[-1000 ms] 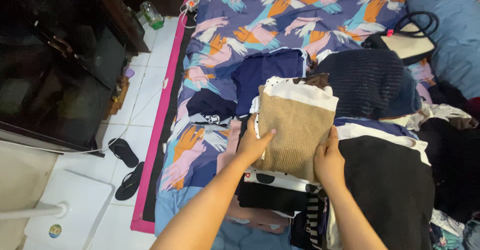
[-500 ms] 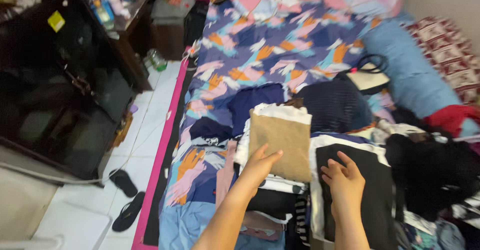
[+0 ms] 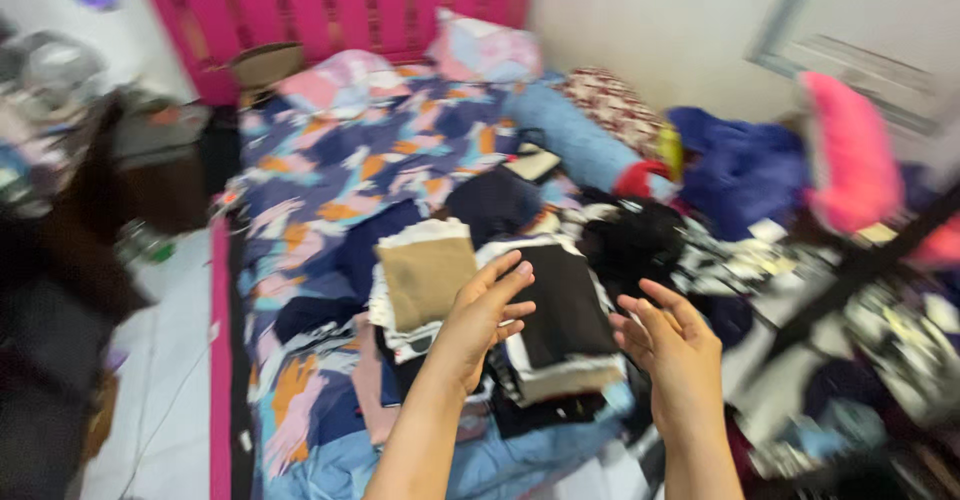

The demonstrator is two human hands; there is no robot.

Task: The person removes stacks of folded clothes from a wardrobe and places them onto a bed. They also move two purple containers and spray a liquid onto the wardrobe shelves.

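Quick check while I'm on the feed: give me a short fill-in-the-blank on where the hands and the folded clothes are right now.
1. Both the left hand and the right hand are open and hold ____.
2. The folded garment on top of the stack nearest the left hand is ____ in colour.
3. The folded garment seen between the two hands is ____.
4. The clothes lie on a bed with a patterned sheet, and the headboard behind it is ____.

Missing words: nothing; tan; black; pink

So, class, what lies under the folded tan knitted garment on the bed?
The folded tan knitted garment tops a stack of folded clothes; white edges show beneath it. Anything lower is covered and blurred.
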